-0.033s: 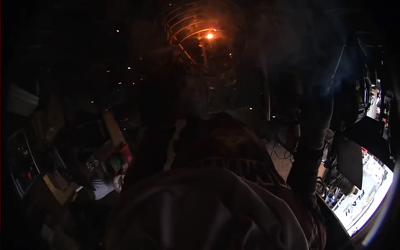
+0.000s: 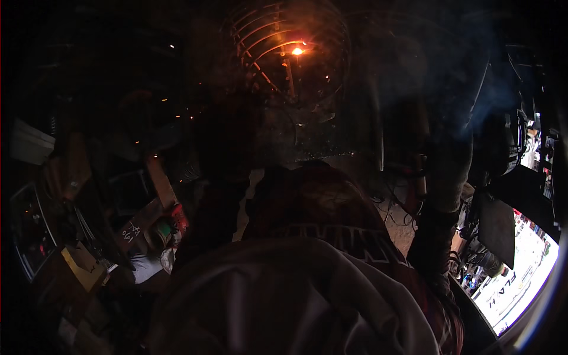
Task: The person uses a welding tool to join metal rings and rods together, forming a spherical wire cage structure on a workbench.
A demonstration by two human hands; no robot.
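Observation:
A small orange-white glow (image 2: 297,51) burns at the upper middle, on a round part with curved metal bars (image 2: 260,54), like a ribbed cage or guard. Below it a dark flat surface (image 2: 322,139) is faintly lit. On the right, my right arm reaches forward in a dark sleeve and a pale grey glove (image 2: 454,183); its fingers fade into the darkness, and what they hold, if anything, cannot be made out. A thin bright line (image 2: 480,89) runs up beyond the glove. My left arm (image 2: 207,204) is a dark shape, and its hand is lost in shadow below the bars.
Bluish smoke (image 2: 473,112) drifts at the upper right; a few sparks fly at the left. Boards, a yellow piece (image 2: 81,267) and a green-and-red item (image 2: 168,231) lie left. Cables (image 2: 393,207) lie beside my legs. A bright white panel (image 2: 523,278) stands at far right.
The surroundings are slightly brighter and the sparks at the left have shifted. Smoke at the upper right looks a little thicker. My arms and the glowing spot hold nearly the same places.

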